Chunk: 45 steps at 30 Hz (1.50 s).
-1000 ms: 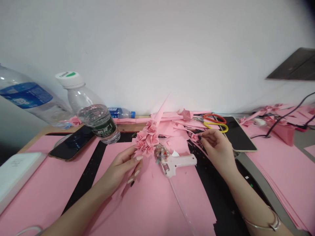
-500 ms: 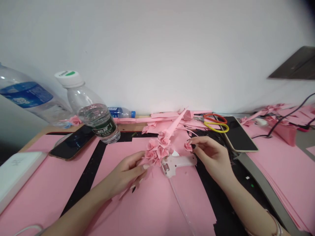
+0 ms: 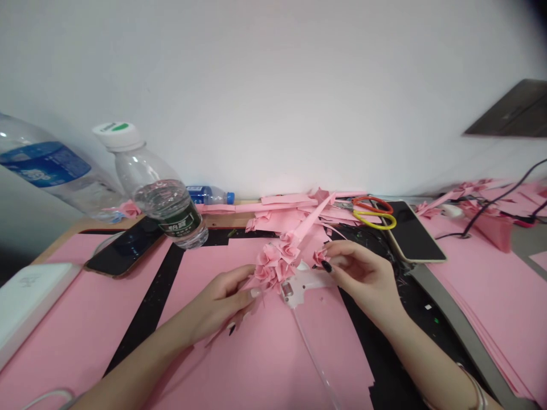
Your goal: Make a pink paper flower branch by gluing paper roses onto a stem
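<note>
Flower cluster (image 3: pixel 270 266), held by left fingers (image 3: pixel 243 298), leaves a narrow gap to the bloom (image 3: pixel 319 257) right fingers (image 3: pixel 342 277) pinch.

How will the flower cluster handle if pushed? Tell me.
The flower cluster likely dents easily: its petals look like thin folded paper. It is probably light, being paper, and unlikely to roll freely, given its jagged outline.

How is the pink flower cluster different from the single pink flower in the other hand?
The flower cluster packs several blooms together, while the single flower is just one bloom. The flower cluster is clearly larger than the single flower. The left hand holds the flower cluster; the right hand holds the single flower at its fingertips. Both are pink and look like folded paper.
</note>
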### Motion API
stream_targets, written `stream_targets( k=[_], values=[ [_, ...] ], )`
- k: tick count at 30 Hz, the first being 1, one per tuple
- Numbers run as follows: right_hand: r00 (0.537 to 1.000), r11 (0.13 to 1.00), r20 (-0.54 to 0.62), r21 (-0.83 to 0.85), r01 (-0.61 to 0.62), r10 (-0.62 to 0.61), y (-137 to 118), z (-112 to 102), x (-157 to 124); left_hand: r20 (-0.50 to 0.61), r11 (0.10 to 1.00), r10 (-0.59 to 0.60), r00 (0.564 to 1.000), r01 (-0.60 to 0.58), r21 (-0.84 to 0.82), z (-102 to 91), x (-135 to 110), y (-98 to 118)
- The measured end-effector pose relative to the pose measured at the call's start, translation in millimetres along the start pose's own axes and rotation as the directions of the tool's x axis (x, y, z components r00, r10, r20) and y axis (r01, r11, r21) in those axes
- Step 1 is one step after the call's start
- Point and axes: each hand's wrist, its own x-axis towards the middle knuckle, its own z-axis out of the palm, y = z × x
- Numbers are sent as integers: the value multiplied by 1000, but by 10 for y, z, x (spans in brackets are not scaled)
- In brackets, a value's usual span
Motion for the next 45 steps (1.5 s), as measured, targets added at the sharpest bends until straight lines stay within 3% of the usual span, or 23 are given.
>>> stream_targets(
  k=[14, 18, 23, 27, 34, 45],
  values=[
    [998, 999, -54, -30, -19, 18, 51, -3, -6, 5, 1000, 1, 1000, -1, 10, -11, -5, 0],
    [995, 987, -68, -149, 64, -75, 42, -7, -29, 30, 1000, 11, 999, -11, 26, -8, -2, 9],
    [957, 891, -78, -393, 227, -278, -23, 26, -47, 68, 996, 6, 998, -12, 85, 11, -17, 35],
    [943, 835, -24, -472, 283, -333, -34, 70, -69, 100, 991, 15, 995, -28, 131, 9, -21, 47],
    [889, 756, 13, -520, 397, -458, -7, 89, -69, 130, 989, 40, 991, -58, 138, 3, 1, 40],
    [869, 711, 121, -527, 465, -479, 7, 88, -70, 131, 989, 49, 990, -66, 129, 8, -4, 30]
  ],
)
